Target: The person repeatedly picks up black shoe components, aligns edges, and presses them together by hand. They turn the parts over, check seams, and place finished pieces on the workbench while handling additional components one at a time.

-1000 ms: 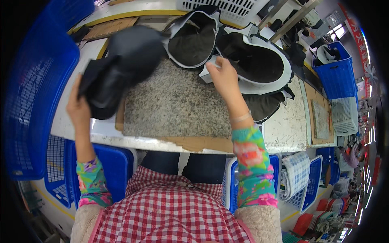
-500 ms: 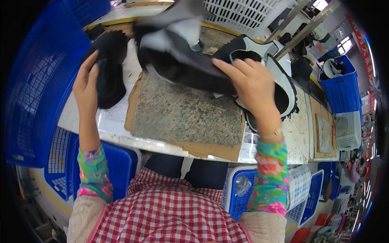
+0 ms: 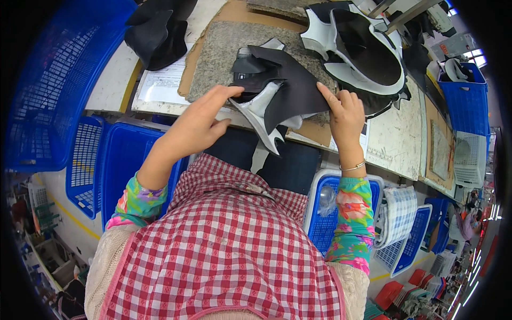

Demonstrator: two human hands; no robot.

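A black and white shoe upper (image 3: 290, 88) lies partly folded over the front of the worn grey board (image 3: 213, 56), its pointed white-edged end hanging past the table edge. My right hand (image 3: 345, 114) pinches the right edge of its black panel. On the other side, my left hand (image 3: 200, 120) reaches in with fingers stretched out, the fingertips touching the upper's left edge and the thumb standing apart. To the right sit more white and black shoe uppers (image 3: 333, 72), nested together. Dark shoe pieces (image 3: 157, 40) lie stacked at the far left of the table.
A large blue crate (image 3: 48, 101) stands along the left. Printed paper (image 3: 162, 82) lies beside the board. Below the table edge are a blue bin (image 3: 138, 160) and a blue basket (image 3: 320, 229) holding a clear plastic item. Another blue crate (image 3: 464, 96) stands at the right.
My left hand has left the dark pieces and come right to the upper. My right hand has brought the upper down toward me, near the table edge. The view has shifted.
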